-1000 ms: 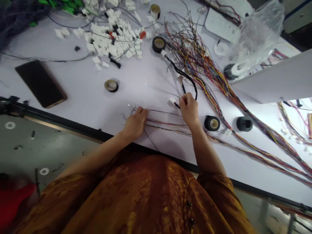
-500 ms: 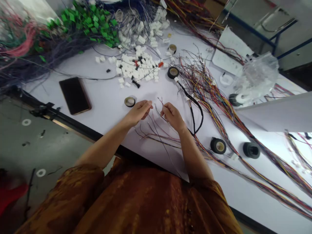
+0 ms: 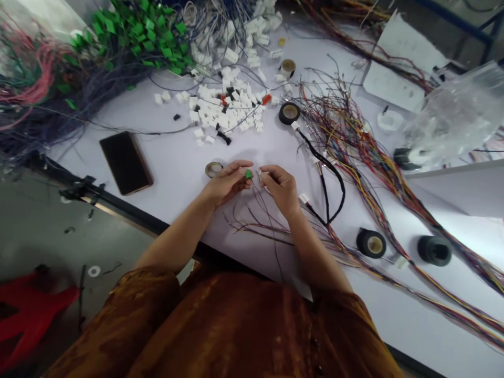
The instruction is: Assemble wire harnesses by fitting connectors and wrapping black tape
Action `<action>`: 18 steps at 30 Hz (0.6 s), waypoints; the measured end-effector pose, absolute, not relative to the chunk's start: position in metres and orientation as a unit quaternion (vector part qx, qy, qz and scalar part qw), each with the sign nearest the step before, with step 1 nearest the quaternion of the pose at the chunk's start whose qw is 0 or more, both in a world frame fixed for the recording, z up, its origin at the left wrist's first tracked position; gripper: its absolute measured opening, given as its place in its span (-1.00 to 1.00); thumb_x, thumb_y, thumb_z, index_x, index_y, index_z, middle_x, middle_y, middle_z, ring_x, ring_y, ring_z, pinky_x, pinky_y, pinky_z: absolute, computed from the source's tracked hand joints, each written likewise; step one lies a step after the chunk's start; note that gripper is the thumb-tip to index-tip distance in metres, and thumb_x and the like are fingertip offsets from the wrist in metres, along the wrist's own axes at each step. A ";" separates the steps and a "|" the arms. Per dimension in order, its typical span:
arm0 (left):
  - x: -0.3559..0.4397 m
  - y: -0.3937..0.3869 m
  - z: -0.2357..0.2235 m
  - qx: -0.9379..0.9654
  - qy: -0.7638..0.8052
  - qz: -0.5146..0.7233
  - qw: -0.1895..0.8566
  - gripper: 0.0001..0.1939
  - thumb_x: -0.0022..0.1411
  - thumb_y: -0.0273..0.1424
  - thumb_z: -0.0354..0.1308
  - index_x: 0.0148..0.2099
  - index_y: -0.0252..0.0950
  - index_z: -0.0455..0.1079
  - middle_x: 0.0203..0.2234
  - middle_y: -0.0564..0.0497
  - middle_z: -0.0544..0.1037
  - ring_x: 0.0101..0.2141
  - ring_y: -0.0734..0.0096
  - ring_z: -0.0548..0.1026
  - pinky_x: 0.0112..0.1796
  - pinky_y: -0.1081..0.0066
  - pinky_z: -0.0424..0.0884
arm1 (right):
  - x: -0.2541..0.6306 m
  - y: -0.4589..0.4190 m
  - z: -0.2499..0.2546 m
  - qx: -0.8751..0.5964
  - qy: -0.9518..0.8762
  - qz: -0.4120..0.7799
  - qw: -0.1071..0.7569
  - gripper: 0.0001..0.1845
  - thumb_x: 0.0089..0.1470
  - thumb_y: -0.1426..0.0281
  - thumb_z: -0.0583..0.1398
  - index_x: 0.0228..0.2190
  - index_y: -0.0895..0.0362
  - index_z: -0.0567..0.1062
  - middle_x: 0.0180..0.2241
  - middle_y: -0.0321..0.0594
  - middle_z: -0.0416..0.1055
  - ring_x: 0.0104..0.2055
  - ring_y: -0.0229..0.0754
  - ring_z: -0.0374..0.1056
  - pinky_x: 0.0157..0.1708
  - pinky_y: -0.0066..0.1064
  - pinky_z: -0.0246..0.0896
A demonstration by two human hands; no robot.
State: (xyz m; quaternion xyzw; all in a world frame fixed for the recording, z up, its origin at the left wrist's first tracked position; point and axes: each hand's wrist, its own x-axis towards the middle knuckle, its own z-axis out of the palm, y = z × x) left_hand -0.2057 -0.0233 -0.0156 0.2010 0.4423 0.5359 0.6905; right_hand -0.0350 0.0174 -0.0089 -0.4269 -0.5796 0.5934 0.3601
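Observation:
My left hand (image 3: 226,184) pinches a small green connector (image 3: 248,174) between thumb and fingertips. Facing it across a narrow gap, my right hand (image 3: 280,189) is closed on thin wires whose pale tips show at the fingers. Below both hands, loose wires (image 3: 271,229) run over the white table toward a harness at the right. A roll of tape (image 3: 213,169) lies just behind my left hand. To the right of my right hand is a black-wrapped harness branch (image 3: 342,197) with a white connector (image 3: 304,199) at one end.
White connectors (image 3: 236,107) lie heaped beyond my hands, with green connectors (image 3: 147,34) behind. A phone (image 3: 126,163) rests at left. Black tape rolls (image 3: 371,243) and long wire bundles (image 3: 378,205) fill the right. A plastic bag (image 3: 459,113) stands far right.
A green connector now shows in my left fingers, where none was visible before. My right hand still pinches the wires, their ends now pointing toward the connector. The view has shifted slightly.

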 end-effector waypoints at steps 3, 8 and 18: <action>-0.206 -0.024 -0.013 0.232 0.473 0.545 0.652 -0.86 0.15 -0.38 0.32 -0.25 -0.32 0.51 -0.42 0.05 0.52 -0.53 0.66 0.40 -0.52 0.62 0.31 | -0.032 0.014 -0.010 -0.430 -0.589 0.581 0.362 -0.89 0.08 0.34 0.20 -0.42 0.12 0.48 -0.56 -0.38 0.32 -0.50 -0.35 0.18 -0.45 -0.45 0.09; -0.204 -0.024 -0.012 0.246 0.508 0.518 0.642 -0.80 0.17 -0.36 0.31 -0.42 -0.32 0.39 -0.61 0.10 0.43 -0.62 0.66 0.35 -0.61 0.63 0.25 | -0.029 0.009 -0.011 -0.422 -0.599 0.571 0.371 -0.88 0.08 0.35 0.23 -0.46 0.12 0.48 -0.53 -0.37 0.29 -0.48 -0.34 0.12 -0.43 -0.42 0.07; -0.196 -0.026 -0.016 0.298 0.549 0.497 0.602 -0.69 0.16 -0.19 0.31 -0.40 -0.31 0.36 -0.63 0.14 0.40 -0.70 0.68 0.31 -0.70 0.60 0.23 | -0.027 0.007 -0.013 -0.397 -0.660 0.538 0.343 -0.86 0.08 0.41 0.20 -0.51 0.11 0.45 -0.51 -0.33 0.33 -0.46 -0.32 0.16 -0.42 -0.42 0.10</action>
